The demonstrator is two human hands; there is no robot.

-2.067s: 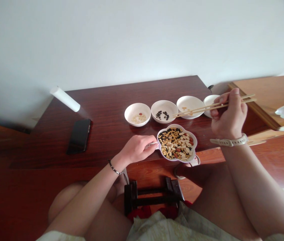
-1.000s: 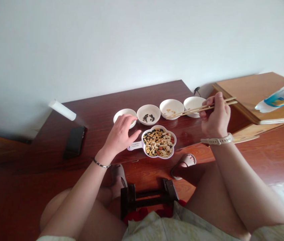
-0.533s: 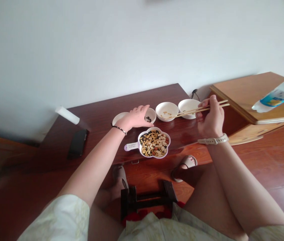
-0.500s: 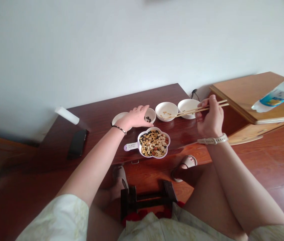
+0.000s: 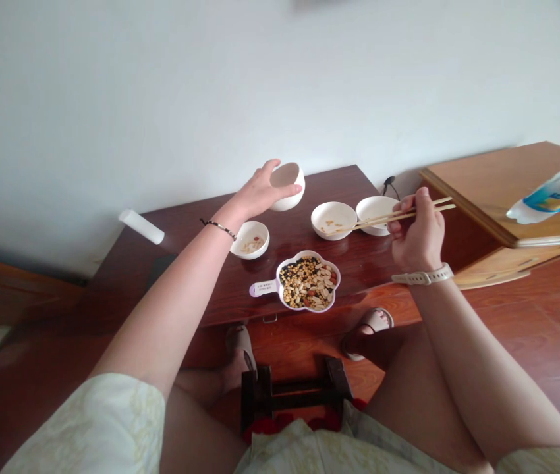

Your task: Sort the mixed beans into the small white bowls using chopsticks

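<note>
My left hand point(image 5: 264, 191) grips a small white bowl point(image 5: 294, 197) by its rim, tilted and raised over the back of the dark table; its contents are hidden. My right hand point(image 5: 417, 227) is closed round a pair of wooden chopsticks point(image 5: 383, 218), whose tips reach into a white bowl point(image 5: 334, 232) with a few pale yellow pieces. Behind the chopsticks stands another white bowl point(image 5: 375, 203). A further white bowl point(image 5: 250, 255), below my left hand, holds pale pieces and a reddish one. Nearest me lies a flower-shaped dish point(image 5: 308, 282) of mixed beans, kernels and seeds, its handle pointing left.
A white cylinder point(image 5: 142, 227) lies at the table's left. On the wooden cabinet point(image 5: 492, 191) at right, a plastic bottle point(image 5: 554, 194) lies on its side. A black cable point(image 5: 389, 184) shows between table and cabinet. A dark stool point(image 5: 294, 395) is between my legs.
My left hand has lifted the small bowl of dark beans off the table, up and back, tilting it. The bowl at left is now uncovered. My right hand still holds the chopsticks in place.
</note>
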